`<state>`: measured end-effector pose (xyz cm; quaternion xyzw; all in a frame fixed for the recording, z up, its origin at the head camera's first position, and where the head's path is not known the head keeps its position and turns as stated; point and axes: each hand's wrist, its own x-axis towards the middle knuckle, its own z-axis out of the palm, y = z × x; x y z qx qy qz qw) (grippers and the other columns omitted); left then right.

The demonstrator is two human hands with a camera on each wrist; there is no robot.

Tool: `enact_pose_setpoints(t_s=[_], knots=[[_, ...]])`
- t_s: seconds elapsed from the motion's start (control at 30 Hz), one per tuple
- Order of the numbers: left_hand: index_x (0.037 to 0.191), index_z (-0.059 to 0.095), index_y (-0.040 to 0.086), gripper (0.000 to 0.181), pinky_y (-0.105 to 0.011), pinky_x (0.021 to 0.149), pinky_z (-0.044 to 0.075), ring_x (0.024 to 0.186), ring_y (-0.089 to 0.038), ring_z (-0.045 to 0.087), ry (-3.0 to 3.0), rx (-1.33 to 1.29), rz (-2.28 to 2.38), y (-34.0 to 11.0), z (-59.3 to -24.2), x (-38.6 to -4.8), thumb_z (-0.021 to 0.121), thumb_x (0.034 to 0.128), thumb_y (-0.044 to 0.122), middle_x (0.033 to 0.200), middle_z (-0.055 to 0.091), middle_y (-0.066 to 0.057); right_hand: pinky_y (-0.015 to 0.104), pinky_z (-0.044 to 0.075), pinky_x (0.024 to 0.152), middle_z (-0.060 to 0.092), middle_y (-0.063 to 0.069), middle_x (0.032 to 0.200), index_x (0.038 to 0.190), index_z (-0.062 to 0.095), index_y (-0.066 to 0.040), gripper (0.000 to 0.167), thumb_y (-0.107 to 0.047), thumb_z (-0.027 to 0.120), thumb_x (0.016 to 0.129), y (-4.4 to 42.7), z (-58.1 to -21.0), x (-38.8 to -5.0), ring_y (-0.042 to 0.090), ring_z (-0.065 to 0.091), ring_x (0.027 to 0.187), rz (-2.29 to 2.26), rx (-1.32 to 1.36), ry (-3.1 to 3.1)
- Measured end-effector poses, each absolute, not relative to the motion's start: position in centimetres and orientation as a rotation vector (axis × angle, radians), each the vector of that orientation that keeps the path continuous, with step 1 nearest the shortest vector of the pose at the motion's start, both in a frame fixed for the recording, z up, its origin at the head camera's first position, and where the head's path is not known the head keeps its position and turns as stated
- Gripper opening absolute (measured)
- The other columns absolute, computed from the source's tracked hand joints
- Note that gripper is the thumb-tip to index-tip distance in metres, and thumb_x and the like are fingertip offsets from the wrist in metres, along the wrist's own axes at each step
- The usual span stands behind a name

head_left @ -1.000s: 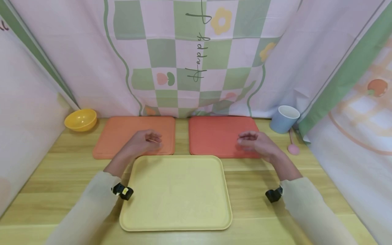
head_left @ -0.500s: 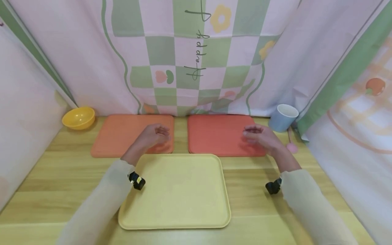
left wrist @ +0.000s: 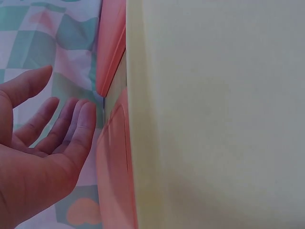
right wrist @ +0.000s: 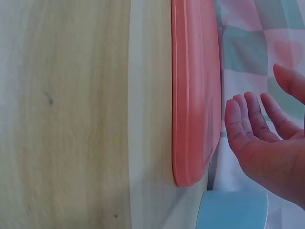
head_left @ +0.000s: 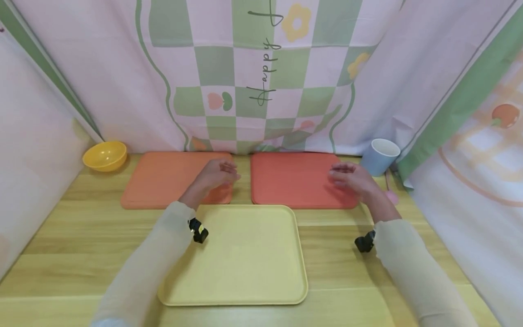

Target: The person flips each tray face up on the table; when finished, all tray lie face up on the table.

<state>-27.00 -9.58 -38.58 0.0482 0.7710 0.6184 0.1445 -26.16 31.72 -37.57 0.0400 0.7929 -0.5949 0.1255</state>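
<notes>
My left hand (head_left: 213, 176) hovers over the right part of the orange tray (head_left: 163, 177), its fingers loosely bent and empty. Above the right side of the red tray (head_left: 286, 181) is my right hand (head_left: 353, 178), also holding nothing. In the left wrist view the left hand (left wrist: 47, 143) has its thumb apart from relaxed fingers. The right wrist view shows the right hand (right wrist: 267, 138) in a similar pose, near the blue cup (right wrist: 233, 210). A yellow tray (head_left: 245, 259) lies in front of the other two, partly under the left forearm.
A yellow bowl (head_left: 105, 156) stands at the back left of the wooden table (head_left: 81, 236). At the back right is the blue cup (head_left: 379, 156), with a pink spoon (head_left: 391, 196) beside it, partly hidden by the right hand. Patterned cloth (head_left: 253, 72) hangs behind and at the sides.
My left hand has moved right and slightly away from me across the orange tray. The right hand has shifted slightly right and away. The trays, bowl and cup have stayed in place.
</notes>
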Motion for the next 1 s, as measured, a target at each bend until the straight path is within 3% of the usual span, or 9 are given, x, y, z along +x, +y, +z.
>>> enact_pose_setpoints(t_s=[0.33, 0.77, 0.9, 1.0], knots=[[0.136, 0.053, -0.008, 0.047, -0.048, 0.099, 0.051, 0.111, -0.031, 0.061, 2.240, 0.135, 1.743, -7.8, -39.0, -28.0, 0.070, 0.0943, 0.008, 0.129, 0.059, -0.021, 0.028, 0.053, 0.096, 0.061, -0.009, 0.109, 0.144, 0.043, 0.001, 0.052, -0.017, 0.066, 0.101, 33.0, -37.8, -26.7, 0.008, 0.065, 0.098, -1.796, 0.190, 2.267], [0.135, 0.054, -0.008, 0.047, -0.044, 0.102, 0.050, 0.118, -0.041, 0.059, 2.110, 0.011, 1.915, -5.7, -39.2, -28.7, 0.070, 0.0916, 0.001, 0.122, 0.060, -0.020, 0.026, 0.055, 0.088, 0.067, -0.013, 0.095, 0.144, 0.041, 0.006, 0.052, -0.016, 0.063, 0.102, 34.7, -37.9, -27.7, 0.008, 0.066, 0.091, -1.768, 0.206, 2.345], [0.136, 0.053, -0.009, 0.049, -0.044, 0.102, 0.050, 0.116, -0.040, 0.060, 2.071, -0.028, 1.965, -5.4, -39.6, -29.0, 0.070, 0.0909, -0.002, 0.120, 0.060, -0.020, 0.024, 0.055, 0.088, 0.069, -0.015, 0.093, 0.140, 0.044, 0.005, 0.047, -0.014, 0.063, 0.101, 35.2, -38.2, -28.0, 0.005, 0.068, 0.089, -1.779, 0.216, 2.346], [0.136, 0.053, -0.010, 0.049, -0.042, 0.101, 0.051, 0.111, -0.036, 0.062, 2.063, -0.046, 1.977, -5.1, -39.8, -29.2, 0.070, 0.0905, -0.003, 0.121, 0.060, -0.020, 0.023, 0.055, 0.086, 0.069, -0.016, 0.090, 0.131, 0.051, -0.002, 0.033, -0.012, 0.062, 0.101, 35.6, -38.5, -28.2, 0.004, 0.069, 0.088, -1.795, 0.239, 2.340]])
